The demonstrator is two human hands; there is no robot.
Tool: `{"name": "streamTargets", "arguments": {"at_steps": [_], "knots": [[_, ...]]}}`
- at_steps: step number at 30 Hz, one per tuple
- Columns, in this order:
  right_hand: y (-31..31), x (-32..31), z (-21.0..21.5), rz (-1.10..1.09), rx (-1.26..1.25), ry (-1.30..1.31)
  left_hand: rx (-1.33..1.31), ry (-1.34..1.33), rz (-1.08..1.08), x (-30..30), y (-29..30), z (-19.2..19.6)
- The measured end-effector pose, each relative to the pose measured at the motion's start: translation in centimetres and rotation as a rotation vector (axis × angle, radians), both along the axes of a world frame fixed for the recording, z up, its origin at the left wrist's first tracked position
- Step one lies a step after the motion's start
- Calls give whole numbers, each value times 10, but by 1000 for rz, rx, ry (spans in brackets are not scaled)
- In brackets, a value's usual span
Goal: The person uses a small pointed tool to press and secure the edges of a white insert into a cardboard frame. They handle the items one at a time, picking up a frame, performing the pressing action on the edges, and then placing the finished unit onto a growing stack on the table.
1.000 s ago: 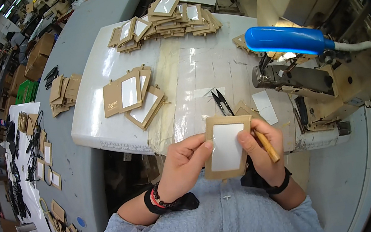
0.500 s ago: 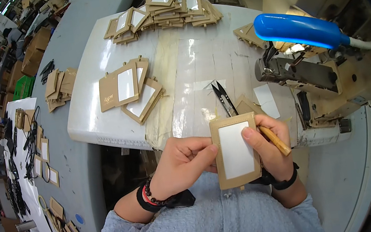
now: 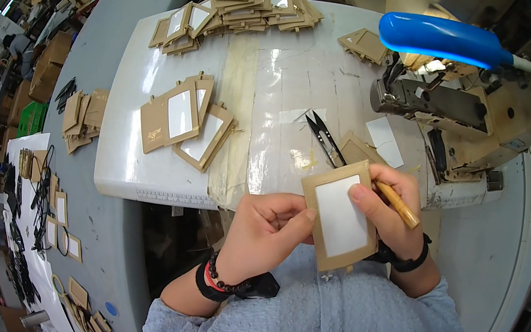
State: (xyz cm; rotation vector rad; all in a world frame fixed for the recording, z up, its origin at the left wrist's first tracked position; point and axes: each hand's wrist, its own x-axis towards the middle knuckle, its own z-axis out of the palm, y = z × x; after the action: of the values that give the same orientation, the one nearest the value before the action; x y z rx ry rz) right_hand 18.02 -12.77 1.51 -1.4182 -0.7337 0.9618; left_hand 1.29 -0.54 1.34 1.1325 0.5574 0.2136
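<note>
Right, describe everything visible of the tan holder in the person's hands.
The tan holder is a flat rectangle, apparently leather-like, its border framing a white window. A small tab shows at the bottom. Held before the blue shirt, it faces the camera. The left hand pinches its left edge; the right hand grips the right side, thumb on the window.
</note>
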Motion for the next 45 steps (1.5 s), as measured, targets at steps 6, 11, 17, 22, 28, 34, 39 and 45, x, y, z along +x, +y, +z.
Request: {"name": "streamTargets", "arguments": {"at_steps": [6,11,17,22,28,34,39,45], "knots": [[4,-2,-11,-190,104,-335,-208,-16,-50,2,6,-11],[-12,0,-3,-265,360,-901,-296,-98,101,3,4,-15],[-7,-26,-6,144,507,-914,-251,-117,121,4,-4,-7],[-1,-29,-8,157,549,-1040,-228,-118,124,-1,-4,-8],[1,-31,-10,156,534,-1087,-197,-110,160,-1,-7,-7],[2,-30,-9,164,505,-1098,-163,-79,160,1,-8,-4],[2,-30,-8,165,493,-1096,-136,-70,169,1,-9,-4],[1,-29,-1,174,416,-741,162,2,104,-2,-11,-6]]}}
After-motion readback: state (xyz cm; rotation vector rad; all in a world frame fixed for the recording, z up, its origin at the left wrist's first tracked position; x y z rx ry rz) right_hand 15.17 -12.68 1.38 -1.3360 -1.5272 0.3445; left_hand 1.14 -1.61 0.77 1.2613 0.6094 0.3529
